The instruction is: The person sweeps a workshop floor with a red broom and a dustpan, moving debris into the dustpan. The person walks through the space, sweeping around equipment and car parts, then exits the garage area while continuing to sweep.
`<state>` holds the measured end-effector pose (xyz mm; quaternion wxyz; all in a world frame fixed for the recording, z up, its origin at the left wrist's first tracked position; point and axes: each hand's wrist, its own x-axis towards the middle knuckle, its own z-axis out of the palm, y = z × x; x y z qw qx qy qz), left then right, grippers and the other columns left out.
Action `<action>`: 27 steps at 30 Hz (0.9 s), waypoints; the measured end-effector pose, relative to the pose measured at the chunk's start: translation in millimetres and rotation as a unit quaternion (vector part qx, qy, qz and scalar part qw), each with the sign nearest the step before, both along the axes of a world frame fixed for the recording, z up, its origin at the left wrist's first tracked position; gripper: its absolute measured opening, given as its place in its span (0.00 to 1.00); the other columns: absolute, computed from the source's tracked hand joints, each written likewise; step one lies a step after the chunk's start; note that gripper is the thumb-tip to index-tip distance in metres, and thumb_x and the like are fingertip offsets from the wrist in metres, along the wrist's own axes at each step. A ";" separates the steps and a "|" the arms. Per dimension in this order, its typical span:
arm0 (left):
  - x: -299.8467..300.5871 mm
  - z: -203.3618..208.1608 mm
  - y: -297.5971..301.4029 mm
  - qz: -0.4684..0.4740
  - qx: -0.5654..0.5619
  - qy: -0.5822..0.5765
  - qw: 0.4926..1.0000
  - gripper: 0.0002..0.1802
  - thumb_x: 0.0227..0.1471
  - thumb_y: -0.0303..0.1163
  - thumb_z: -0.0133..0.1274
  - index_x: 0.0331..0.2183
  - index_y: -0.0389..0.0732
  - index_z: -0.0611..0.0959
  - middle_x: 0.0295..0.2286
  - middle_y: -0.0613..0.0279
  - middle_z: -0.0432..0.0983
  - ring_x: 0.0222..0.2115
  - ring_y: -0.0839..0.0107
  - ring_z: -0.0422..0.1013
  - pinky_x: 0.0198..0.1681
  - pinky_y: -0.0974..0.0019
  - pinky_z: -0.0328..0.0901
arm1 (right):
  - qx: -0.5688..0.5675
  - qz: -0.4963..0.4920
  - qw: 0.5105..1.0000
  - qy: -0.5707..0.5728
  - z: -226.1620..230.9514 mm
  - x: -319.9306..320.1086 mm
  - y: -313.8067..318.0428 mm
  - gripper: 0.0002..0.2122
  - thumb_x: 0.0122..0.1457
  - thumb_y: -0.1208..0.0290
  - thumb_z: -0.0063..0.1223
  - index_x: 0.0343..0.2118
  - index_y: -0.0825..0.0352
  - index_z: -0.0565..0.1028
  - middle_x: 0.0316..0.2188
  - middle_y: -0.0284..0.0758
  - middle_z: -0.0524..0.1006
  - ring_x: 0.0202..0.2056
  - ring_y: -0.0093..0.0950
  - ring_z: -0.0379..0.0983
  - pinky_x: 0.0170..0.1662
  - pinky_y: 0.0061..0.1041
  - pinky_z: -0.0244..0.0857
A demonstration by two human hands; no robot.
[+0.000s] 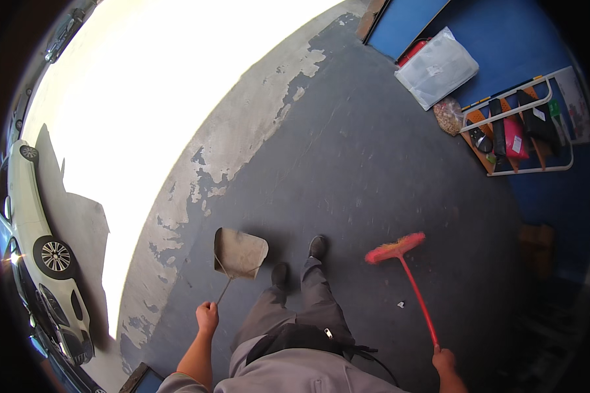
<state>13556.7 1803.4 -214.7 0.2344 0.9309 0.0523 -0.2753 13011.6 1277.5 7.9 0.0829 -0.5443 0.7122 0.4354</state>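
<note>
My left hand [207,317] is closed round the thin handle of a long-handled dustpan [241,253]. The pan is pale and scuffed, and hangs left of my feet. On the right, my right hand [444,359] grips the red pole of a broom [396,249], whose pink-red bristle head points away from me. A small whitish scrap [401,304] lies on the grey floor [347,164], left of the broom pole and nearer to me than the broom head. Whether the broom head touches the floor, I cannot tell.
At the far right, a white-framed rack [528,171] holds dark and pink packages. A plastic-wrapped white package [437,68] and a bag of tan bits [448,116] are beside it, against a blue wall [505,39]. A white car [36,216] stands outside on the left.
</note>
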 end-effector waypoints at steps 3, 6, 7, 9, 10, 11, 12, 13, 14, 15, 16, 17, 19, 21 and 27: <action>11.8 3.6 -41.0 0.004 0.008 -0.018 1.000 0.15 0.47 0.32 0.50 0.20 0.28 0.77 0.13 0.45 0.68 0.15 0.63 0.64 0.24 0.56 0.62 | -0.003 0.091 0.983 -0.162 -54.8 70.8 -39.7 0.26 0.65 0.49 0.40 0.32 0.71 0.79 0.34 0.55 0.78 0.41 0.54 0.74 0.43 0.46 0.68; 24.3 6.4 -94.0 0.046 -0.003 -0.021 0.999 0.16 0.47 0.32 0.49 0.18 0.28 0.76 0.12 0.46 0.66 0.14 0.64 0.62 0.23 0.56 0.60 | 0.048 0.120 0.961 -0.245 -158.9 210.9 -113.4 0.26 0.65 0.46 0.38 0.38 0.67 0.78 0.38 0.50 0.79 0.44 0.51 0.75 0.47 0.46 0.67; 24.8 10.3 -112.6 0.078 0.009 0.006 0.997 0.16 0.47 0.32 0.49 0.17 0.28 0.75 0.12 0.46 0.65 0.14 0.65 0.61 0.22 0.55 0.60 | 0.061 0.119 0.951 -0.279 -194.1 264.6 -142.1 0.26 0.65 0.45 0.38 0.39 0.67 0.78 0.40 0.50 0.79 0.46 0.50 0.74 0.49 0.46 0.66; 19.4 30.7 -146.4 0.059 0.046 -0.033 0.997 0.17 0.47 0.32 0.49 0.16 0.29 0.73 0.11 0.47 0.64 0.14 0.66 0.59 0.22 0.54 0.58 | 0.084 0.171 0.927 -0.322 -253.5 366.9 -197.3 0.27 0.65 0.45 0.38 0.39 0.68 0.78 0.42 0.50 0.78 0.47 0.50 0.73 0.50 0.45 0.66; 24.3 39.0 -169.6 0.061 0.071 -0.041 0.995 0.17 0.47 0.32 0.48 0.15 0.29 0.72 0.11 0.47 0.63 0.13 0.67 0.58 0.22 0.54 0.58 | 0.089 0.195 0.918 -0.333 -276.0 412.0 -224.7 0.27 0.65 0.46 0.38 0.39 0.69 0.78 0.42 0.49 0.79 0.48 0.49 0.73 0.51 0.45 0.66; 28.2 43.2 -189.2 0.045 0.075 -0.054 0.995 0.17 0.47 0.32 0.48 0.15 0.29 0.71 0.11 0.47 0.63 0.13 0.66 0.58 0.22 0.53 0.57 | 0.092 0.193 0.918 -0.333 -295.7 447.1 -246.8 0.27 0.65 0.46 0.38 0.40 0.69 0.79 0.43 0.49 0.79 0.49 0.49 0.73 0.52 0.44 0.66; 29.1 50.1 -204.9 0.036 0.083 -0.061 0.994 0.17 0.47 0.32 0.48 0.15 0.29 0.71 0.11 0.47 0.63 0.13 0.65 0.57 0.21 0.53 0.57 | 0.108 0.168 0.924 -0.326 -309.7 470.8 -269.7 0.27 0.65 0.46 0.39 0.41 0.69 0.79 0.43 0.49 0.78 0.49 0.49 0.73 0.52 0.43 0.66; 35.8 52.3 -221.2 0.036 0.094 -0.061 0.993 0.17 0.46 0.32 0.48 0.14 0.29 0.70 0.11 0.47 0.62 0.13 0.65 0.56 0.21 0.52 0.56 | 0.111 0.162 0.920 -0.338 -320.1 485.1 -291.0 0.27 0.64 0.45 0.39 0.42 0.69 0.79 0.44 0.50 0.78 0.49 0.49 0.73 0.52 0.43 0.67; 42.7 51.9 -236.4 0.028 0.090 -0.078 0.993 0.17 0.46 0.32 0.48 0.15 0.29 0.70 0.12 0.46 0.63 0.13 0.64 0.57 0.22 0.52 0.56 | 0.124 0.146 0.931 -0.312 -323.6 480.2 -309.3 0.28 0.64 0.45 0.40 0.42 0.69 0.79 0.44 0.50 0.78 0.49 0.49 0.73 0.52 0.42 0.67; 48.7 49.7 -251.4 0.031 0.090 -0.084 0.992 0.17 0.46 0.32 0.48 0.15 0.29 0.71 0.12 0.45 0.63 0.13 0.62 0.57 0.22 0.52 0.57 | 0.132 0.144 0.934 -0.300 -320.5 463.1 -331.4 0.28 0.64 0.45 0.40 0.43 0.70 0.78 0.44 0.50 0.78 0.49 0.49 0.73 0.51 0.42 0.67; 52.8 46.8 -266.0 0.046 0.094 -0.079 0.991 0.17 0.46 0.32 0.48 0.15 0.29 0.71 0.12 0.45 0.63 0.13 0.61 0.57 0.22 0.52 0.57 | 0.130 0.151 0.934 -0.298 -313.4 436.8 -352.7 0.28 0.64 0.44 0.41 0.44 0.70 0.78 0.44 0.50 0.78 0.49 0.49 0.74 0.51 0.42 0.67; 59.0 41.8 -280.9 0.028 0.083 -0.075 0.993 0.17 0.46 0.33 0.48 0.16 0.29 0.72 0.12 0.44 0.64 0.14 0.59 0.59 0.23 0.51 0.58 | 0.126 0.141 0.942 -0.278 -297.4 394.8 -366.3 0.29 0.63 0.44 0.42 0.44 0.71 0.78 0.44 0.50 0.78 0.48 0.49 0.74 0.50 0.42 0.68; 80.2 33.5 -314.1 0.026 0.074 -0.038 0.996 0.17 0.47 0.33 0.48 0.17 0.29 0.74 0.13 0.42 0.66 0.14 0.55 0.62 0.24 0.51 0.60 | 0.103 0.041 0.970 -0.214 -245.7 285.4 -385.5 0.29 0.62 0.44 0.45 0.43 0.73 0.78 0.42 0.54 0.78 0.48 0.51 0.74 0.50 0.44 0.68; 98.3 27.7 -352.9 0.002 0.068 -0.039 0.997 0.17 0.46 0.34 0.49 0.19 0.29 0.77 0.15 0.41 0.70 0.17 0.52 0.67 0.27 0.51 0.63 | 0.118 0.028 0.986 -0.114 -178.3 164.8 -398.3 0.30 0.63 0.45 0.43 0.40 0.75 0.78 0.43 0.57 0.77 0.49 0.53 0.73 0.49 0.45 0.68; 154.2 8.1 -487.9 -0.029 0.072 0.008 0.997 0.17 0.47 0.37 0.51 0.25 0.30 0.82 0.22 0.39 0.77 0.27 0.45 0.75 0.35 0.53 0.69 | 0.070 0.032 0.997 -0.006 -34.5 2.3 -414.5 0.26 0.66 0.50 0.38 0.53 0.70 0.71 0.48 0.53 0.75 0.50 0.50 0.72 0.55 0.45 0.63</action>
